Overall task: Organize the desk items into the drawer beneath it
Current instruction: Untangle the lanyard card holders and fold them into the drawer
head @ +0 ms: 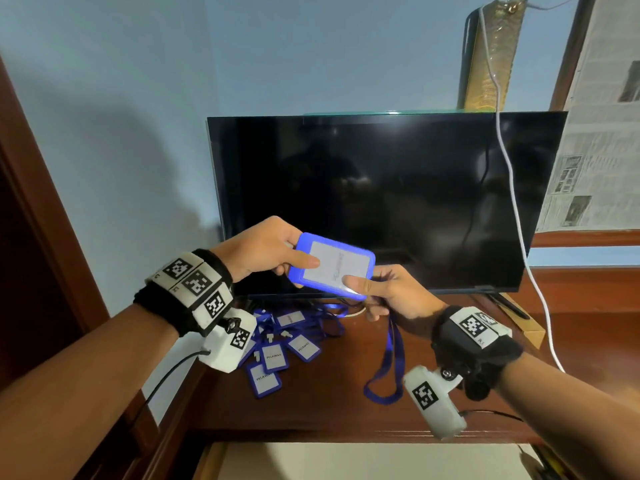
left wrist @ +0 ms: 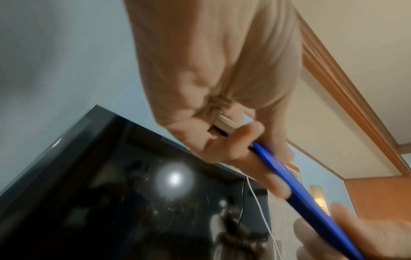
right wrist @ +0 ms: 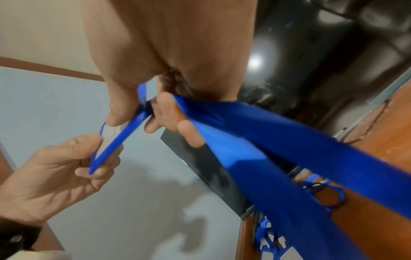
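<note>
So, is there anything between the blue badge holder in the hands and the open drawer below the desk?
Nothing visible blocks it. Both the left hand and right hand hold the badge holder above the desk; the drawer lies open below.

Your hands mid-air, TV screen (head: 381, 202) right behind them. Badge pile (head: 277, 348) clutters desk (head: 346, 410) front-left; bare wood to its right. White cable (head: 512, 188) hangs far right. Drawer (head: 363, 462) open below.

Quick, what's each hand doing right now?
Left hand: pinching one end of the blue badge holder.
Right hand: pinching its other end, lanyard hanging below.
</note>
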